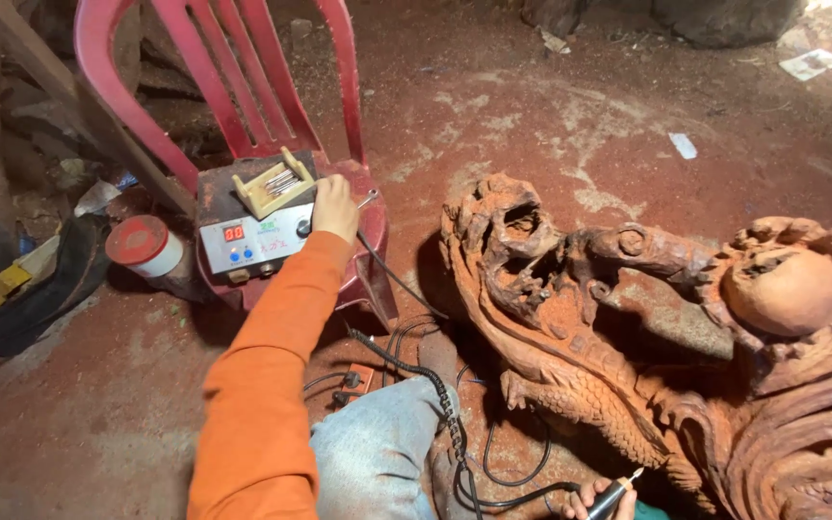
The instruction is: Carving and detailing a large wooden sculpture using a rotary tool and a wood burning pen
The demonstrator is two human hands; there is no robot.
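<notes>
My left hand [334, 207], in an orange sleeve, reaches out to a small grey control box [247, 243] with a red digit display and blue buttons. Its fingers rest on a dark knob [302, 228] at the box's right end. The box sits on the seat of a red plastic chair [233, 87]. At the bottom edge my right hand [585, 501] grips a slim black rotary handpiece [616, 493], tip pointing up right. A coiled black cable [435, 390] runs from the handpiece towards the box. A large reddish carved wooden sculpture [628, 327] lies on the ground to the right.
A small wooden tray of metal bits [273, 183] sits on top of the box. A white can with a red lid [146, 246] stands left of the chair. My knee in grey jeans [377, 453] is low in the middle. Red dusty ground, scraps and dark clutter lie at left.
</notes>
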